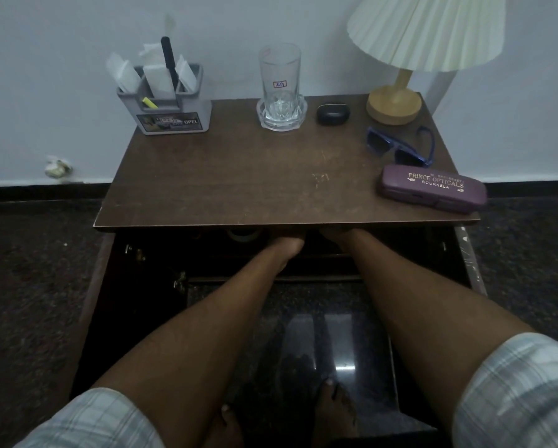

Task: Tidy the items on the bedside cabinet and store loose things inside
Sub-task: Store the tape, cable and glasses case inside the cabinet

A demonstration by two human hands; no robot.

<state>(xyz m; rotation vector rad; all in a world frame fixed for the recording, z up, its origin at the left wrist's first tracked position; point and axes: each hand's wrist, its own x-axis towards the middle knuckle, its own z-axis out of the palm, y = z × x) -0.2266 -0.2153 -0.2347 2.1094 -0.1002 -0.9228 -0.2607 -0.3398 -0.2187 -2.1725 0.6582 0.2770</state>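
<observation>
Both my forearms reach into the open dark inside of the brown bedside cabinet point(226, 182). My left hand point(290, 244) and my right hand point(334, 236) are mostly hidden under the top's front edge, so their fingers cannot be seen. On the top stand a grey organiser point(171, 108) with papers and a black pen, a clear glass point(280, 82) on a glass coaster, a black earbud case point(332, 113), blue sunglasses point(400, 147) and a purple spectacle case point(432, 188).
A lamp point(397, 98) with a pleated shade stands at the back right corner. Both cabinet doors hang open, left point(92, 292) and right point(470, 260). A tape roll point(243, 234) lies dimly inside. My bare feet rest on the dark floor below.
</observation>
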